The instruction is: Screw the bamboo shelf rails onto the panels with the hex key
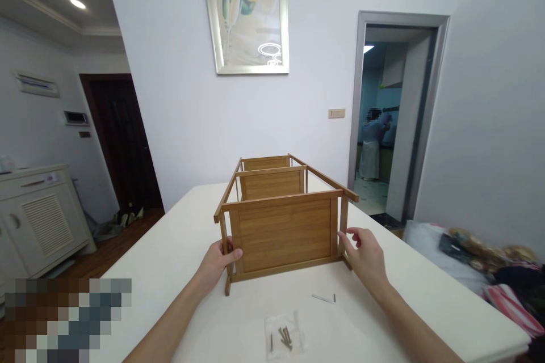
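Because the wooden shelf rack [285, 232], lying at twelve o'clock on the worktop [153, 272], looks stiff and light, its posts [343, 215] seem best to hold, with the left grip [214, 264] holding its eight-o'clock side and the right grip [368, 254] narrow at three, maybe empty, I can't tell.

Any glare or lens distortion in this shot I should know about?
Head view: white oval reflections on the framed picture; wide-angle stretch, with the tabletop splaying toward the bottom corners; screws in the clear bag slightly soft.
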Demonstrator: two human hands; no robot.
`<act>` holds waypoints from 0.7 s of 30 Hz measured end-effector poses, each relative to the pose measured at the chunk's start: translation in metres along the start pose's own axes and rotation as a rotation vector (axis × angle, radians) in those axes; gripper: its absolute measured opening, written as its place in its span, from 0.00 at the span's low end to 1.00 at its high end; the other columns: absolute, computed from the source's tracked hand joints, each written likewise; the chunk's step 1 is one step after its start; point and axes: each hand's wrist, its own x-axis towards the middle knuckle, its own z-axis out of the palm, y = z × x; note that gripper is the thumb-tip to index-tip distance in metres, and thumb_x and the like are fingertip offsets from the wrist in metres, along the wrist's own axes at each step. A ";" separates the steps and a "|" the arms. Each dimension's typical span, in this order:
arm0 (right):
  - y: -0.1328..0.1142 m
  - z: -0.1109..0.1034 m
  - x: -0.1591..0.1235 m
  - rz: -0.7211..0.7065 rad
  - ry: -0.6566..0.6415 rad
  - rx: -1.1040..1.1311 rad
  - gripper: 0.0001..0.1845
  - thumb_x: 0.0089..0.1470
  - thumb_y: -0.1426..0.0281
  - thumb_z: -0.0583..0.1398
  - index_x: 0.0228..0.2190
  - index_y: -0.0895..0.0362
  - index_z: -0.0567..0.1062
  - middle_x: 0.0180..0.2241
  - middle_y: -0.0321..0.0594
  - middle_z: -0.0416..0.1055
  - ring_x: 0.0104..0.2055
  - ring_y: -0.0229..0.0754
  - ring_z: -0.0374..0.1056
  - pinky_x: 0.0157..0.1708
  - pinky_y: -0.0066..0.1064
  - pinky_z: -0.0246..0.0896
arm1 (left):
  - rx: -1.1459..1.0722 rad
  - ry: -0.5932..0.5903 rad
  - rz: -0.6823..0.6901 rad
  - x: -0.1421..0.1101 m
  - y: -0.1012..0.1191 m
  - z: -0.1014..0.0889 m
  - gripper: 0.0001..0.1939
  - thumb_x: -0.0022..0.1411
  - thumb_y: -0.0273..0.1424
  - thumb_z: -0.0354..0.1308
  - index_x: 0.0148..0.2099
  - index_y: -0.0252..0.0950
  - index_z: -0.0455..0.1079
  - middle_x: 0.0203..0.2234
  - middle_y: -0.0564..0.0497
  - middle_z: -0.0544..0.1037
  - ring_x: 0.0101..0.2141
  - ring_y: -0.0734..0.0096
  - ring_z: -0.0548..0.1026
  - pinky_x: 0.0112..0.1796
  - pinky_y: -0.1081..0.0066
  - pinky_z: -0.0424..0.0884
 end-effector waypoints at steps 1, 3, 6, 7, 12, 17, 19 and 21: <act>0.000 0.000 0.002 0.063 0.002 0.109 0.21 0.47 0.52 0.63 0.35 0.54 0.72 0.37 0.46 0.72 0.39 0.51 0.67 0.39 0.41 0.61 | 0.007 -0.059 0.008 0.001 -0.001 -0.002 0.20 0.39 0.35 0.74 0.33 0.33 0.73 0.33 0.44 0.80 0.39 0.55 0.78 0.43 0.62 0.71; 0.001 0.000 0.006 0.151 -0.067 0.283 0.26 0.44 0.52 0.66 0.40 0.55 0.71 0.42 0.47 0.72 0.44 0.53 0.67 0.42 0.43 0.63 | 0.020 -0.157 0.009 0.003 -0.004 -0.005 0.20 0.41 0.36 0.73 0.36 0.33 0.73 0.35 0.44 0.80 0.40 0.55 0.78 0.44 0.61 0.71; 0.002 0.000 0.011 0.183 -0.259 0.434 0.27 0.42 0.54 0.68 0.41 0.55 0.73 0.42 0.45 0.74 0.45 0.51 0.70 0.44 0.41 0.66 | 0.021 -0.182 -0.008 0.005 -0.006 -0.008 0.22 0.39 0.35 0.74 0.37 0.33 0.73 0.35 0.44 0.80 0.41 0.54 0.77 0.45 0.60 0.71; 0.002 0.000 0.012 0.195 -0.308 0.483 0.26 0.41 0.55 0.69 0.40 0.56 0.74 0.41 0.44 0.74 0.44 0.51 0.71 0.44 0.40 0.66 | 0.017 -0.187 -0.011 0.005 -0.006 -0.009 0.22 0.38 0.35 0.74 0.36 0.33 0.73 0.35 0.45 0.80 0.41 0.54 0.78 0.45 0.60 0.71; 0.003 -0.002 0.020 0.244 -0.444 0.660 0.21 0.38 0.59 0.72 0.32 0.56 0.74 0.33 0.40 0.75 0.39 0.48 0.71 0.40 0.38 0.66 | -0.009 -0.206 -0.034 0.004 -0.002 -0.008 0.20 0.37 0.32 0.75 0.34 0.33 0.74 0.33 0.46 0.80 0.39 0.54 0.78 0.44 0.59 0.71; 0.005 0.000 0.024 0.255 -0.477 0.760 0.22 0.38 0.63 0.73 0.35 0.54 0.73 0.32 0.36 0.73 0.36 0.43 0.70 0.40 0.35 0.65 | -0.028 -0.265 -0.035 -0.001 0.005 -0.006 0.23 0.40 0.30 0.74 0.41 0.32 0.75 0.35 0.44 0.81 0.42 0.52 0.78 0.47 0.57 0.71; 0.007 0.000 0.024 0.254 -0.482 0.777 0.26 0.37 0.64 0.73 0.39 0.54 0.72 0.32 0.36 0.73 0.37 0.43 0.70 0.41 0.36 0.65 | -0.035 -0.280 -0.033 -0.001 0.005 -0.007 0.25 0.41 0.29 0.73 0.45 0.33 0.75 0.38 0.44 0.81 0.44 0.51 0.77 0.48 0.57 0.71; 0.010 0.000 0.023 0.253 -0.503 0.778 0.28 0.36 0.64 0.73 0.40 0.55 0.72 0.33 0.37 0.74 0.38 0.44 0.71 0.42 0.37 0.66 | -0.037 -0.282 -0.040 -0.001 0.005 -0.007 0.27 0.42 0.29 0.72 0.48 0.33 0.74 0.41 0.43 0.81 0.46 0.49 0.77 0.49 0.55 0.71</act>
